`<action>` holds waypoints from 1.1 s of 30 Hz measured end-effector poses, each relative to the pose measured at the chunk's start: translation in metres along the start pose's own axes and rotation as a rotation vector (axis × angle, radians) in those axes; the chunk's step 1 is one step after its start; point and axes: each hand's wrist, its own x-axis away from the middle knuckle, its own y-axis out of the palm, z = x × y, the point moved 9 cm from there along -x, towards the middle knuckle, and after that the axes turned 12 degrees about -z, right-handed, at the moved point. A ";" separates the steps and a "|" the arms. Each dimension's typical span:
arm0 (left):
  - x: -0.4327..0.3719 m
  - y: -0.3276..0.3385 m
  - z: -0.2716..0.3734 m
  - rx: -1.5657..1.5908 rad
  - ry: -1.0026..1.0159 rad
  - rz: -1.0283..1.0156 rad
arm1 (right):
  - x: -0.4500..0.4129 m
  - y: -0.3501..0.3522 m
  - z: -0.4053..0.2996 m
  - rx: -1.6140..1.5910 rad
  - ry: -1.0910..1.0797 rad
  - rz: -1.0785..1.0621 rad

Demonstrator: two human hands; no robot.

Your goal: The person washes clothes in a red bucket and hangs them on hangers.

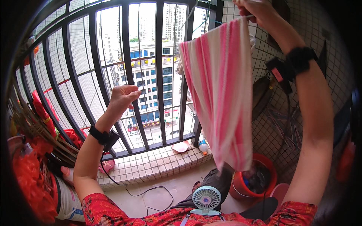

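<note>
A pink-and-white striped towel (220, 93) hangs at the right of centre, in front of the railing. Its upper edge is draped along a thin bar, apparently a clothes hanger (250, 17). At the top edge of the view, my right hand (250, 8) grips the bar by the towel's upper right corner; part of the hand is cut off. My left hand (124, 94) is raised before the dark metal railing (159, 73), its fingers loosely bent and nothing in them. A gap separates it from the towel. Both wrists wear black straps with small devices.
A red bucket (236, 183) with dark wet-looking contents stands low on the right. Along the tiled ledge (147, 169) are a pink dish (181, 146) and a plastic bottle (203, 147). Red plastic bags (34, 175) crowd the left. A black cable (135, 195) trails below my left arm.
</note>
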 end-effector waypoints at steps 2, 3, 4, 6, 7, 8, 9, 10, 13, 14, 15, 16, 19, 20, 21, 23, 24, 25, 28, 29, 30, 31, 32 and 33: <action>0.005 0.005 0.012 0.024 0.041 0.006 | -0.009 0.012 -0.010 0.118 0.058 0.041; 0.009 0.009 0.016 0.043 0.072 -0.018 | -0.014 0.021 -0.013 0.158 0.088 0.054; 0.011 0.015 0.018 0.063 0.091 -0.046 | -0.016 0.030 -0.014 0.201 0.122 0.073; 0.019 0.028 0.027 0.088 0.126 -0.099 | -0.014 0.047 -0.011 0.268 0.213 0.125; 0.025 0.033 0.031 0.083 0.130 -0.098 | -0.011 0.057 -0.008 0.290 0.256 0.142; 0.031 0.042 0.034 0.108 0.128 -0.122 | -0.006 0.068 -0.006 0.250 0.195 0.043; 0.035 0.050 0.031 0.134 0.121 -0.146 | -0.005 0.084 0.000 0.207 0.134 -0.059; 0.037 0.060 0.034 0.173 0.165 -0.178 | -0.004 0.117 -0.018 0.784 -0.331 -0.352; 0.053 0.091 0.047 0.238 0.223 -0.270 | 0.011 0.114 0.003 0.570 -0.288 -0.354; 0.059 0.103 0.054 0.261 0.235 -0.306 | 0.020 0.109 0.003 0.439 -0.271 -0.348; 0.067 0.113 0.068 0.205 0.288 -0.344 | 0.030 0.101 0.003 0.301 -0.262 -0.345; 0.068 0.134 0.089 0.259 0.388 -0.415 | 0.044 0.080 0.006 0.217 -0.229 -0.342; 0.074 0.180 0.145 0.332 0.583 -0.594 | 0.086 0.029 0.033 -0.104 -0.115 -0.316; 0.071 0.195 0.153 0.424 0.589 -0.623 | 0.103 0.013 0.054 -0.220 -0.049 -0.299; 0.066 0.210 0.162 0.522 0.597 -0.654 | 0.122 -0.009 0.078 -0.323 0.030 -0.260; 0.048 0.243 0.153 0.700 0.474 -0.713 | 0.168 -0.028 0.164 -0.578 0.225 -0.165; 0.041 0.263 0.149 0.881 0.425 -0.741 | 0.200 -0.038 0.199 -0.682 0.318 -0.098; 0.032 0.286 0.147 1.060 0.367 -0.766 | 0.239 -0.049 0.234 -0.773 0.421 -0.021; 0.021 0.327 0.149 1.207 0.318 -0.876 | 0.360 -0.047 0.319 -1.064 0.686 0.218; 0.017 0.344 0.148 1.267 0.315 -0.902 | 0.407 -0.058 0.334 -1.069 0.797 0.357; 0.011 0.360 0.143 1.233 0.353 -0.775 | 0.455 -0.062 0.346 -1.137 0.889 0.555; 0.008 0.382 0.142 1.214 0.388 -0.658 | 0.511 -0.076 0.371 -1.187 0.935 0.533; 0.002 0.409 0.110 1.198 0.159 -0.627 | 0.525 -0.059 0.364 -1.108 1.026 0.623; 0.000 0.439 0.081 1.231 0.013 -0.644 | 0.539 -0.047 0.352 -1.015 1.112 0.720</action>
